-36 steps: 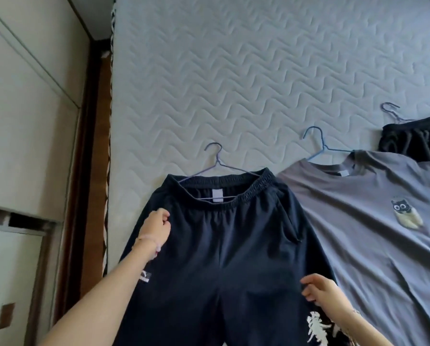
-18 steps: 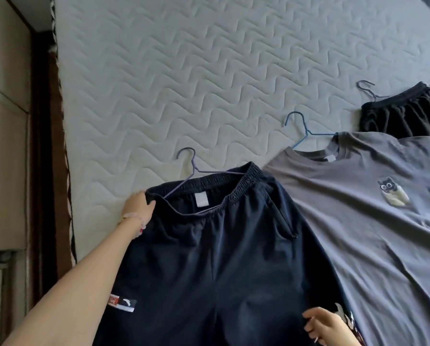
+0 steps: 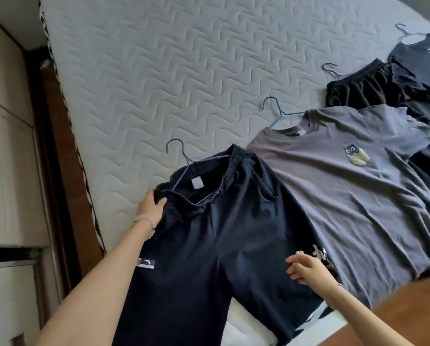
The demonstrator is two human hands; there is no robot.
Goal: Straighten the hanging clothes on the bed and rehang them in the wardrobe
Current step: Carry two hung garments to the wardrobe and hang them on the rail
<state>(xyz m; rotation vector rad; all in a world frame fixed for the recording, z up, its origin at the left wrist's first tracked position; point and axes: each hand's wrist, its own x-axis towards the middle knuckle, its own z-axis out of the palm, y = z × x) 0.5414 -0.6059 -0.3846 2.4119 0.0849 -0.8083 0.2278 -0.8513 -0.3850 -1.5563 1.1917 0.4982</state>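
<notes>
L hand point(image 3: 152, 207) pinching waistband corner of navy shorts point(image 3: 216, 236), flat on bed point(image 3: 159, 78). R hand point(image 3: 306, 269) loosely open on leg fabric, gripping nothing. Risk: tugging waistband could slip it off hanger point(image 3: 184, 156), w/ hook loose.

The bed point(image 3: 184, 71) is matt quilted cloth. Shorts point(image 3: 221, 233) and tee point(image 3: 333, 196) are soft matt cloth; the hangers point(image 3: 176, 151) look like thin coated wire.

Shorts point(image 3: 209, 245) on bed point(image 3: 171, 71), T-shirt point(image 3: 346, 196) just right, two further garments point(image 3: 396, 88) behind, wardrobe point(image 3: 6, 171) left.
</notes>
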